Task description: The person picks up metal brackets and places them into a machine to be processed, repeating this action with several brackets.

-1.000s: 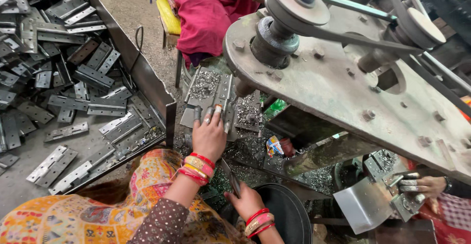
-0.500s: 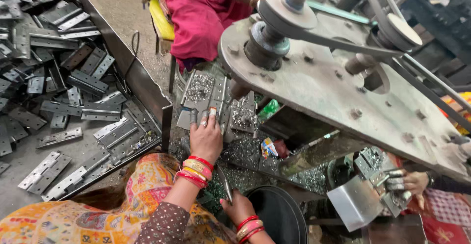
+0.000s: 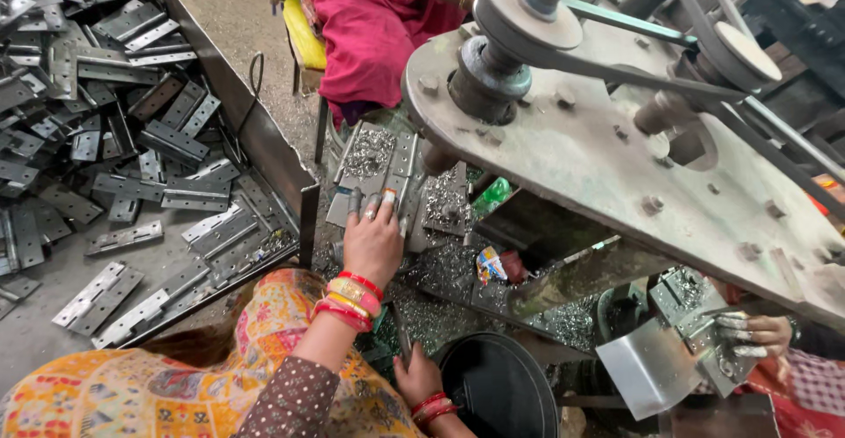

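1. Left hand point(image 3: 374, 240): fingers spread, pressing flat on hinge plates point(image 3: 387, 169) lying on the bench point(image 3: 458, 271) under the machine plate point(image 3: 616, 156).
2. Right hand point(image 3: 418, 376): beside black bucket point(image 3: 497, 385), apparently gripping a thin metal strip point(image 3: 402, 337).

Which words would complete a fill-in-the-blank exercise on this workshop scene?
1. The left hand, fingers spread on a grey metal plate, wears yellow and ____ bangles.
2. The right hand is beside a round ____ bucket.
3. The pile of hinges lies in a bin to the ____ of the left hand.

Missing words: red, black, left.
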